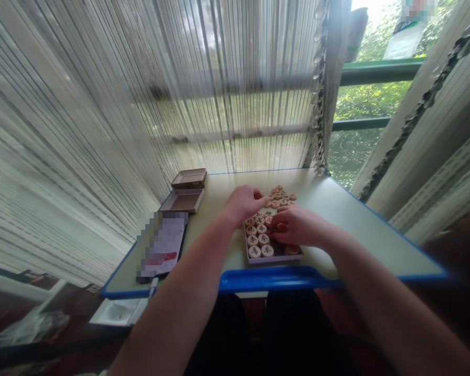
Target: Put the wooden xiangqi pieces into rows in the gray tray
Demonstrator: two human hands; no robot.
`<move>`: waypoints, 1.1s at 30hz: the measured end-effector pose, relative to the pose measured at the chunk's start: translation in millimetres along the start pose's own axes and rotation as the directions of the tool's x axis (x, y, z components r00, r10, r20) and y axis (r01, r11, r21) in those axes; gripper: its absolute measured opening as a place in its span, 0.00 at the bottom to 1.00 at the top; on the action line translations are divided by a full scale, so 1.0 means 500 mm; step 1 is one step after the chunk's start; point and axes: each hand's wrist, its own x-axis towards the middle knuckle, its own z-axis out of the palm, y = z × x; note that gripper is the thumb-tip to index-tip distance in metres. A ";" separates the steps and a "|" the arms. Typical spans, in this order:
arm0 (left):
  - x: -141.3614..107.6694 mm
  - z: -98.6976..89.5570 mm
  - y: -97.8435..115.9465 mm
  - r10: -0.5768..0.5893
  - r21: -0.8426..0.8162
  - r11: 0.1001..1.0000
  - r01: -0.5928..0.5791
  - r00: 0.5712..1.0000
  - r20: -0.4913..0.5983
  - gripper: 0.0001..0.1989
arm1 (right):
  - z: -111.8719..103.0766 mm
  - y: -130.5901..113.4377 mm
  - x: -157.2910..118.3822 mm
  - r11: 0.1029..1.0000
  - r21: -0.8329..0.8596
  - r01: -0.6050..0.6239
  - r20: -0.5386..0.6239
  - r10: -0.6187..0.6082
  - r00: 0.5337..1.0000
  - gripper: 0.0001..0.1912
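Cream discs [261,229] part-hidden by right hand [297,226]; left hand [243,202] near; cannot tell either grip.

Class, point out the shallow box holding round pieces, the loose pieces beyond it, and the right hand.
Shallow box [274,258]: head view, on its near wall.
Loose pieces [278,196]: head view, on one mid-cluster piece.
Right hand [301,225]: head view, on its back.

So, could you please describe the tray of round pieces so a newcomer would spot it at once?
Find the pale, blue-edged table, then the blue trough along its near side. Just beyond that, under the right hand, sits a shallow tray; unlike the open boxes at the left, it holds round pieces in rows.
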 end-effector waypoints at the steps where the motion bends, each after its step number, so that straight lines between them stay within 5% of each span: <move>1: 0.000 0.000 0.001 -0.002 0.003 1.000 0.002 1.000 -0.001 0.18 | 0.000 0.000 0.000 1.000 0.003 0.001 -0.001 -0.001 1.000 0.09; 33: 0.002 0.004 0.003 0.045 0.077 0.996 -0.048 0.998 0.043 0.19 | 0.003 -0.005 0.006 0.998 -0.064 -0.028 -0.015 0.027 1.000 0.08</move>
